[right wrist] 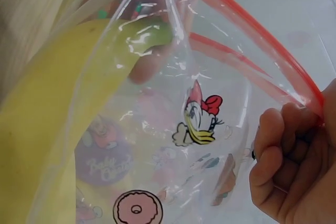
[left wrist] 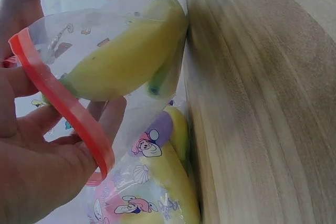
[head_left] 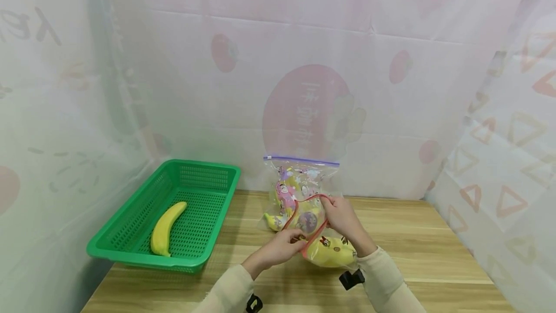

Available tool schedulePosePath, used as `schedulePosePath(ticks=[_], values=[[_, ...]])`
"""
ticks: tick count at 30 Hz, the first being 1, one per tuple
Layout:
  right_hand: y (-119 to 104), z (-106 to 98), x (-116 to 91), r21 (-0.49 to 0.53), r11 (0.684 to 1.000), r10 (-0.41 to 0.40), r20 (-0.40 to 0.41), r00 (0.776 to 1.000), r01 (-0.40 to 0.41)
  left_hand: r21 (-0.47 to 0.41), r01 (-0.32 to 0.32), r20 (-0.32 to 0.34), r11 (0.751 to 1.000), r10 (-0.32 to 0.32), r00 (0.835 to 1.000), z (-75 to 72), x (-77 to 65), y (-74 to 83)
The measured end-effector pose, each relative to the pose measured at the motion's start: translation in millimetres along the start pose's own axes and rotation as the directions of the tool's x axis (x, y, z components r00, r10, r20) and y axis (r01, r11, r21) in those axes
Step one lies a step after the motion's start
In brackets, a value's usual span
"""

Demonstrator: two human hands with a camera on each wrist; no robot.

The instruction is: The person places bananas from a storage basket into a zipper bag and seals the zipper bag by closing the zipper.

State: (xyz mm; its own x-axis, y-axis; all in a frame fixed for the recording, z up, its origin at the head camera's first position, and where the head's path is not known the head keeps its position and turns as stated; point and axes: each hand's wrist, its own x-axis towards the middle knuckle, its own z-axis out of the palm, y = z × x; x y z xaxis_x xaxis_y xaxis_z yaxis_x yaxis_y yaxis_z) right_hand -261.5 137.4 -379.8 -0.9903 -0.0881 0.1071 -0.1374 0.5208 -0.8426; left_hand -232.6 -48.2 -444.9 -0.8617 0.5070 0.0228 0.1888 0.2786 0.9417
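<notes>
Both hands are at the mouth of a clear printed zip bag with a red seal [head_left: 316,232]. My left hand [head_left: 280,248] holds the near side of the red rim, some fingers reaching inside by a banana's tip in the left wrist view. The far side of the rim is gripped by my right hand [head_left: 343,216], which spreads the mouth apart. Yellow bananas [left wrist: 131,53] lie inside this bag, close to the tabletop. Just behind, a second printed zip bag with a purple seal [head_left: 299,161] leans upright against the back wall, with bananas inside.
On the left stands a green plastic basket [head_left: 224,202] with one banana [head_left: 164,230] in it. The wooden table [head_left: 404,240] is bordered by printed sheets at the back and sides. Black straps sit at both wrists.
</notes>
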Motion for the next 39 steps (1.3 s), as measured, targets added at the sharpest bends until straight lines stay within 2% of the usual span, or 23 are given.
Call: schedulePosePath(ticks=[6, 15, 21, 25, 29, 34, 39], values=[[-0.9, -2.2, 2.3, 0.017, 1.000, -0.009, 0.012, 1.000, 0.009, 0.018, -0.016, -0.060, 1.000, 0.017, 0.998, -2.1, 1.8, 0.9], [-0.1, -1.9, 3.5, 0.004, 1.000, -0.013, -0.007, 1.000, 0.013, 0.006, -0.010, -0.088, 1.000, 0.011, 0.996, 0.1, 1.8, 2.6], [0.4, -2.3, 3.8, 0.032, 0.999, -0.009, -0.003, 1.000, 0.009, -0.017, -0.006, -0.096, 1.000, 0.005, 0.995, 1.8, 6.0, -0.8], [0.8, -3.1, 3.8, 0.048, 0.999, -0.010, 0.000, 1.000, 0.010, 0.026, -0.014, -0.098, 1.000, 0.016, 0.995, -4.5, 6.2, 0.8], [2.0, -3.3, 4.0, 0.051, 0.999, -0.010, 0.003, 1.000, 0.010, 0.092, -0.033, -0.099, 0.995, 0.042, 0.994, -24.6, 2.5, 15.6], [2.4, -2.6, 3.8, 0.058, 0.998, -0.014, 0.015, 1.000, 0.013, 0.114, -0.048, -0.114, 0.992, 0.061, 0.992, -65.1, -2.1, 40.0], [1.7, -1.6, 3.4, 0.062, 0.998, -0.018, 0.025, 1.000, 0.016, 0.191, 0.090, -0.193, 0.977, -0.052, 0.980, -110.5, -9.1, 60.4]])
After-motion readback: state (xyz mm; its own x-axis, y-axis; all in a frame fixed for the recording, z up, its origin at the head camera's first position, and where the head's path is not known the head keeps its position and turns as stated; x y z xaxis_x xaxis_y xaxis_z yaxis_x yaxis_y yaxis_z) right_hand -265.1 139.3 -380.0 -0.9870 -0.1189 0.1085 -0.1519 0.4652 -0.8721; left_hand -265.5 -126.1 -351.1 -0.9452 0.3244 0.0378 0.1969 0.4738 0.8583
